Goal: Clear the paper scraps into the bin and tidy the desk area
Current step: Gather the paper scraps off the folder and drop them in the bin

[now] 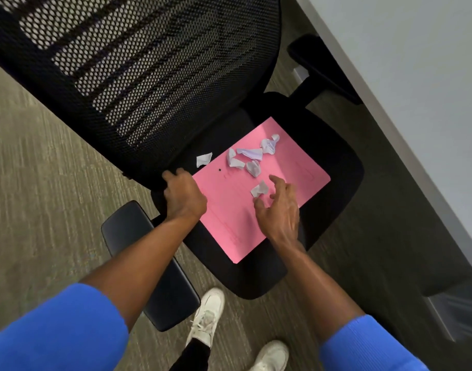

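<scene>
A pink folder [283, 183] lies flat on the black chair seat [336, 156]. Several crumpled white paper scraps [249, 155] sit on its far half, and one more scrap [203, 159] rests on the seat just off the folder's left edge. My right hand [279, 207] hovers over the folder with fingers spread around a single scrap [259, 188], thumb and forefinger on either side of it. My left hand [184, 196] is curled at the folder's left corner, by the seat's edge; whether it grips the folder is hidden.
The chair's mesh backrest [138, 62] fills the upper left. One armrest [149, 263] is below my left arm, another armrest [323, 65] is near the grey desk edge [390, 116] on the right. Carpet and my white shoes [208, 314] lie below.
</scene>
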Motion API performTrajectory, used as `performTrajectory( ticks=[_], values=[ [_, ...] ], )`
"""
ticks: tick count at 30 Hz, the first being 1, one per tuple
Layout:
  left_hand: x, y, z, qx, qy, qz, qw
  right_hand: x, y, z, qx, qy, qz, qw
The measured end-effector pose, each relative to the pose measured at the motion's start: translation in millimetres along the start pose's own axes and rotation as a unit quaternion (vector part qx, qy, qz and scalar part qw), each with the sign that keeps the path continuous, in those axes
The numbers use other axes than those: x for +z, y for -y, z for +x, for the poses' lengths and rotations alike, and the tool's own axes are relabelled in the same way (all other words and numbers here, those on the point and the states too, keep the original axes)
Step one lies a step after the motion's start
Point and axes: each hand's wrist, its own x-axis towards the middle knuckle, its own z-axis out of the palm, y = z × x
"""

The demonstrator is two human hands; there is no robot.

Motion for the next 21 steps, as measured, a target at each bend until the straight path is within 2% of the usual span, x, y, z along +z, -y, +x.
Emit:
performTrajectory(
  ticks=[7, 15, 21],
  values=[
    [1.2, -31.5, 28.5, 0.094, -0.020, 0.005, 0.995, -1.7, 15.9, 31.4, -0.004, 0.015, -0.098, 0.995],
    [20.1, -20.6, 71.8, 0.156, 0.018, 0.041, 0.987, -0.1, 36.0, 83.8, -0.067, 0.075, -0.171, 0.980],
    [32.3, -11.5, 80.0, 0.201, -0.011, 0.068, 0.977, 18.9, 47.2, 102.2, -0.065, 0.102, -0.225, 0.967]
  ],
)
